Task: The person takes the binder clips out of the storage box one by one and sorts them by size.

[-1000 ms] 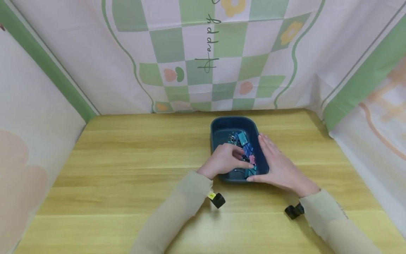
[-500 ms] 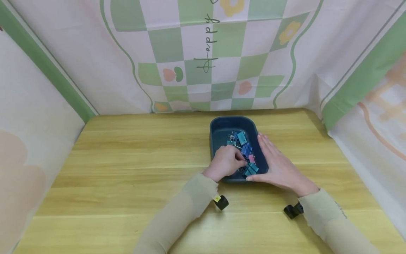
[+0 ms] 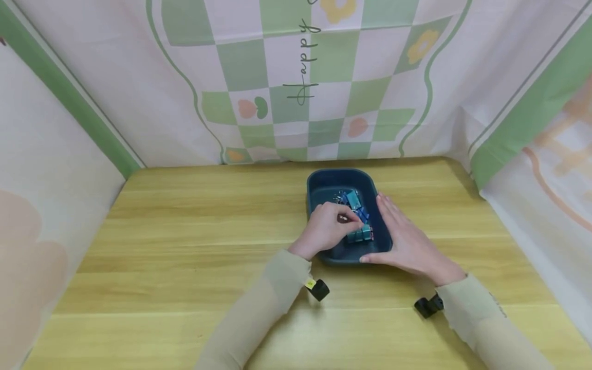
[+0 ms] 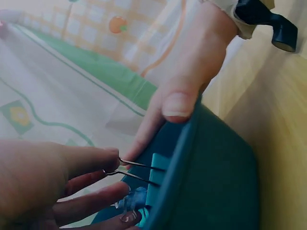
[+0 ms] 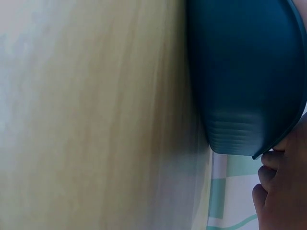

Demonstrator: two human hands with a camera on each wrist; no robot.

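Observation:
A dark blue plastic tray (image 3: pixel 339 178) stands on the table holding several binder clips. My left hand (image 3: pixel 326 228) reaches in over its left side and pinches a teal binder clip (image 3: pixel 356 235). In the left wrist view, thumb and finger hold the wire handles of that clip (image 4: pixel 152 194), its body hanging toward the tray wall. My right hand (image 3: pixel 411 249) holds the near right corner of the tray, thumb at the near rim and fingers along the right side. Beyond the held clip lie a blue clip (image 3: pixel 363 213) and another teal clip (image 3: pixel 353 199), partly hidden by my left hand.
The wooden table (image 3: pixel 194 246) extends around the tray, mostly to its left. A patterned cloth (image 3: pixel 287 103) hangs along the back edge, with more cloth at both sides. Small black wrist cameras sit under both sleeves, the left one (image 3: pixel 319 290) near the tray's front.
My left hand dipped to the near end of the tray, then came back up and away holding the teal clip that lay there. My right hand has kept its place on the tray.

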